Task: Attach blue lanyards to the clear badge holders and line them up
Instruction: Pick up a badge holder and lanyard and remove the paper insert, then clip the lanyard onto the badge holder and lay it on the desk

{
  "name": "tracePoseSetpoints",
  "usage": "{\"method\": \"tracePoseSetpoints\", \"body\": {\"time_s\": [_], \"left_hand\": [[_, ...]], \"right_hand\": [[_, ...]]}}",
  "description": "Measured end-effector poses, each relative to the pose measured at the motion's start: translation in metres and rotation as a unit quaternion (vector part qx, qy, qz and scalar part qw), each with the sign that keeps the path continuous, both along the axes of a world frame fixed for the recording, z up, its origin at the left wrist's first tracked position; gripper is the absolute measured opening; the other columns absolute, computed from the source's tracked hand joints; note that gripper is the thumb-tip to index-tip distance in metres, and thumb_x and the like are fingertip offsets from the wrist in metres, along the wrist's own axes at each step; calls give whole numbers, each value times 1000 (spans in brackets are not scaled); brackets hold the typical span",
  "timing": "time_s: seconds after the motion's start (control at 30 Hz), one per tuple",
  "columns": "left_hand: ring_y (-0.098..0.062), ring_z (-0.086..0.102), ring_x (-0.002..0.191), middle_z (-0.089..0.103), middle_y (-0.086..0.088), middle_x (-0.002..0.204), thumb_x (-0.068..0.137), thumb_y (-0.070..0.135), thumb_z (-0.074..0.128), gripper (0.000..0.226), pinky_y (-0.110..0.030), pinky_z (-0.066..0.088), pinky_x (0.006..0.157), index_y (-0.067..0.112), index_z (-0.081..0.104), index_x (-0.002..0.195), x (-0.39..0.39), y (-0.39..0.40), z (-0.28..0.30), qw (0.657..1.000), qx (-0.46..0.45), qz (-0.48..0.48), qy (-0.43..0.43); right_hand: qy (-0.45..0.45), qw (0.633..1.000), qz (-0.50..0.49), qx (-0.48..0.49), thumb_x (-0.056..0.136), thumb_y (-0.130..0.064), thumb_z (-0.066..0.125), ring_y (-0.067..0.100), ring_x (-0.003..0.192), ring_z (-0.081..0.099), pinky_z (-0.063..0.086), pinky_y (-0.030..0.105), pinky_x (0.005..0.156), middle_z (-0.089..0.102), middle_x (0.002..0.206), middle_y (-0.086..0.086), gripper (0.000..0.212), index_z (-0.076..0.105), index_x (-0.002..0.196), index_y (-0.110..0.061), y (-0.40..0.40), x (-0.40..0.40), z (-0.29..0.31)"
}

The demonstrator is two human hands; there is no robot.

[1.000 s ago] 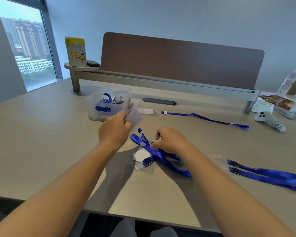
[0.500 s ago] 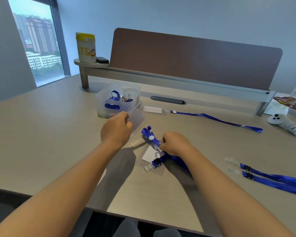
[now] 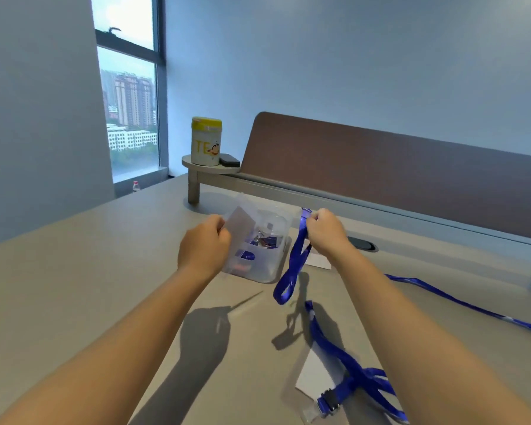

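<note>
Only one view is showing the scene: a wide-angle camera on the person's head is looking forward and slightly down over both forearms. It is sitting close behind the left hand (image 3: 203, 247) and the right hand (image 3: 326, 230), above the bench (image 3: 74, 286), and facing the wall beyond them.

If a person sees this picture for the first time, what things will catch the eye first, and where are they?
First, the two raised hands at centre: the left hand holds a clear badge holder, and the right hand pinches a blue lanyard whose loop hangs down above the table. Just behind them stands a clear plastic bin. Near the lower right edge, another lanyard with badge holder lies flat.
</note>
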State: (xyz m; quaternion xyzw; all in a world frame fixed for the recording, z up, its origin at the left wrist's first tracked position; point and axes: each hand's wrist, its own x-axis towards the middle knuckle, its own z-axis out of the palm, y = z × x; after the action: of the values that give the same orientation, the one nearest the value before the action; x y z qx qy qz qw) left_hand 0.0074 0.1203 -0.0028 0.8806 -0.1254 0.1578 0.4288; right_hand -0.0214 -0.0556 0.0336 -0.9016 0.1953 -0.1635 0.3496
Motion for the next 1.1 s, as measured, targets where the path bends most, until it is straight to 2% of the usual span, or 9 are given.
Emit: {"method": "tracePoseSetpoints", "body": {"time_s": [0.1,0.23,0.3,0.4,0.5,0.57,0.73,0.93,1.1], "left_hand": [[-23,52,85,62,-18,116,95,18,39,25,-29,44,67,4,56,108,27,8,5,1000,-17,20,2],[-19,48,84,61,-17,115,95,17,38,25,-27,41,67,3,55,107,60,16,7,999,-29,40,-12],[-17,48,84,62,-17,114,95,17,38,25,-25,40,65,3,55,106,73,19,5,998,-36,45,-18],[-17,49,85,62,-17,115,95,17,38,25,-17,39,58,2,55,106,86,24,0,998,-40,45,-27],[-21,52,89,61,-16,116,95,17,39,25,-9,35,55,3,55,108,90,27,-7,998,-31,48,-34],[-21,52,88,62,-16,116,95,16,39,25,-9,35,55,2,56,107,88,27,-8,998,-24,47,-39],[-30,59,95,61,-16,120,95,16,40,24,-28,47,71,5,55,110,71,21,-3,999,4,24,-42],[-31,60,103,59,-13,127,93,18,44,36,-32,51,77,15,47,129,17,-6,10,993,68,-63,-69],[-26,58,93,64,-17,111,91,16,48,24,-29,46,75,4,59,109,-41,-52,1,976,124,-148,-98]], "right_hand": [[-65,994,-28,83,93,-7,30,16,57,37,28,24,47,47,82,12,24,41,72,-10,0,41,6],[-147,982,-45,110,97,-11,32,24,87,54,43,17,39,51,103,10,23,48,112,-3,7,91,13],[-160,984,-31,77,97,-10,34,27,93,59,55,22,51,52,103,11,14,47,100,-5,12,112,10],[-65,997,8,-48,94,-7,37,36,95,59,53,41,75,59,102,20,11,47,88,-5,21,137,-9],[147,964,77,-206,92,-7,46,30,83,49,38,32,70,61,102,21,23,60,106,3,27,145,-33],[223,935,112,-252,90,-8,51,28,84,51,41,31,71,61,105,19,28,59,115,2,28,143,-42],[208,939,132,-238,88,-4,53,32,124,48,43,38,100,48,140,15,51,39,138,-7,20,114,-28],[156,957,97,-224,93,-13,48,29,122,49,41,35,99,51,137,14,40,47,132,-7,-6,22,-12],[192,965,25,-179,93,-18,49,27,121,51,41,34,100,51,137,12,42,46,133,-8,-53,-83,-29]]}}
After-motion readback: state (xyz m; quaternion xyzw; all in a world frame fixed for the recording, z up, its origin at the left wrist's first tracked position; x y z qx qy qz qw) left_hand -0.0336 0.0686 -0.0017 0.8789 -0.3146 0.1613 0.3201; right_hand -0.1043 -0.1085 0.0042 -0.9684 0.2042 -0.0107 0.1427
